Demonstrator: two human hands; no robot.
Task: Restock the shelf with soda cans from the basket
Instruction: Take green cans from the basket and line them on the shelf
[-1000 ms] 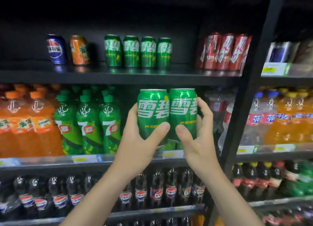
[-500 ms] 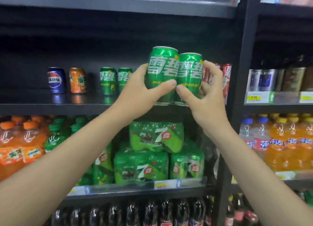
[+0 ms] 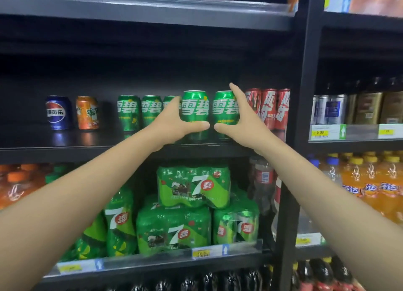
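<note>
Black shelf [image 3: 65,151], front edge: two green cans, white lettering, silver rims, upright, side by side. Left can [image 3: 194,114] is grasped by the left hand [image 3: 174,124]; right can [image 3: 224,109] by the right hand [image 3: 242,120].

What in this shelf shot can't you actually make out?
- Head view: the third shelved green can, mostly covered by the left hand.
- Bases of the two held green cans, covered by both thumbs; right hand.
- Price tags, too blurred to read.
- The basket, outside the frame.
</note>
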